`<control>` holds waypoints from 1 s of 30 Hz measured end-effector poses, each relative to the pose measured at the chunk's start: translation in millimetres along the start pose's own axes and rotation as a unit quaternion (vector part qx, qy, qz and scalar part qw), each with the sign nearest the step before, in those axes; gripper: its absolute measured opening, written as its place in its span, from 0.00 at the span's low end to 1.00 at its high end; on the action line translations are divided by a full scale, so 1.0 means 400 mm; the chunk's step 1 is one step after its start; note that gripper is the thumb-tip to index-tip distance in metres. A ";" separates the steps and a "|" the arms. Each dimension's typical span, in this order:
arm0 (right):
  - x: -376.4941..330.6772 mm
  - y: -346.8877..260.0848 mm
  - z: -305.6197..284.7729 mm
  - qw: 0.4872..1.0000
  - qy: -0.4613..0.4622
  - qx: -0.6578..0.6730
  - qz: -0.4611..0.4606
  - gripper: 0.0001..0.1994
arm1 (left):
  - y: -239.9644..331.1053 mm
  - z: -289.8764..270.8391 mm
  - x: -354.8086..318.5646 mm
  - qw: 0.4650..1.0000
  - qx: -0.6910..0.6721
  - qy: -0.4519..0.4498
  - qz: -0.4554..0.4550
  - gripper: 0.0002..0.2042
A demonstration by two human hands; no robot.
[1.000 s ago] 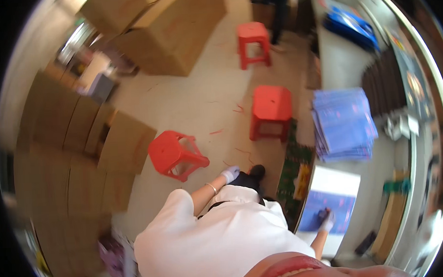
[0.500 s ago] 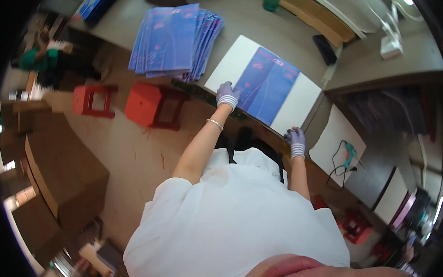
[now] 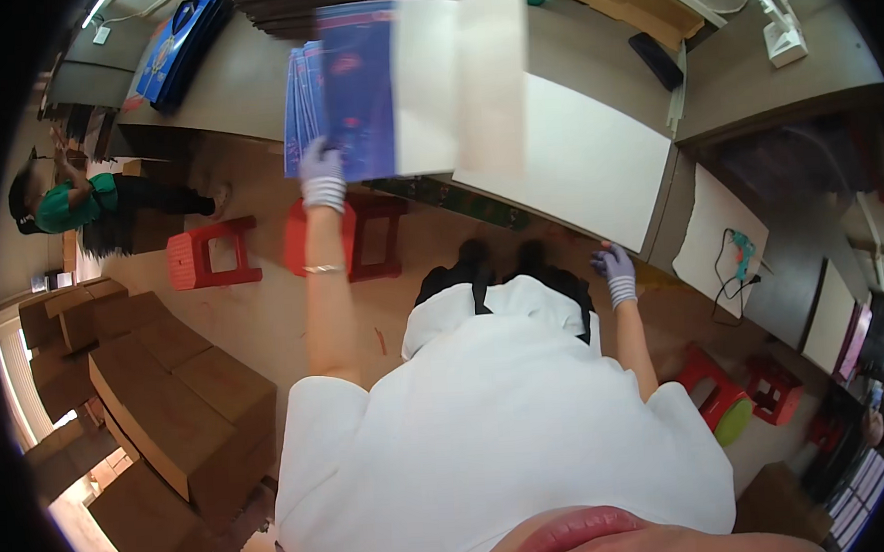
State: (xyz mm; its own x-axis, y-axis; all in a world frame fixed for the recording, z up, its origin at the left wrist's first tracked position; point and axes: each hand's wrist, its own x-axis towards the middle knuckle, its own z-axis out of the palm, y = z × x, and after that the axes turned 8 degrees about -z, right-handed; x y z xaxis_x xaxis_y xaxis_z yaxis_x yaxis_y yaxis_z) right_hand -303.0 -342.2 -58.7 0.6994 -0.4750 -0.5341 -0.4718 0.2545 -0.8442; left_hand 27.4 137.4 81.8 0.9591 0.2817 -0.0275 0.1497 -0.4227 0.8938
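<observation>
My left hand [image 3: 323,178], in a pale purple glove with a striped cuff, grips the lower edge of a blue printed sheet [image 3: 361,100]. Pale, blurred panels extend from the sheet's right side. It hangs over a stack of similar blue printed sheets [image 3: 303,98], hiding most of them. A white board [image 3: 590,148] lies on the worktable to the right, its far left part covered by the pale panels. Just off the board's near right corner, my right hand [image 3: 615,269], gloved alike, has its fingers loosely bent and apart, with nothing seen in them.
Red stools [image 3: 211,253] stand below the table's front edge. Blue bags [image 3: 182,52] lie at the table's far left; a black case [image 3: 656,62] is at the back right. A teal corded tool [image 3: 741,253] rests on the right-hand surface. Cardboard boxes [image 3: 183,389] and another person [image 3: 83,200] are at left.
My left hand has carried the blue sheet up and left from the white board to the stack. My right hand has come slightly away from the board's corner. The view has turned.
</observation>
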 end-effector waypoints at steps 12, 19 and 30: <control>0.076 -0.247 -0.011 0.900 0.206 -0.332 -0.192 0.17 | 0.153 0.165 -0.103 0.940 0.138 -0.069 0.304 0.15; 0.207 -0.213 0.002 0.748 0.241 -0.618 -0.034 0.34 | 0.068 0.584 -0.462 0.731 0.511 -0.317 0.324 0.28; -0.129 -0.446 0.057 0.915 0.179 -0.041 -0.359 0.13 | -0.053 0.537 -0.214 0.895 0.303 -0.195 0.264 0.32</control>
State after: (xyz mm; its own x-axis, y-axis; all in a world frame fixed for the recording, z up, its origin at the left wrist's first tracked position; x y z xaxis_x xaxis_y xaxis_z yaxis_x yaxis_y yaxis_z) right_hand -242.8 -343.8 118.5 0.6309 -0.7442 0.2195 -0.0078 -0.2889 -0.9573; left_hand -6.1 -62.8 -31.2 0.9278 -0.3669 0.0673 -0.3595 -0.8312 0.4241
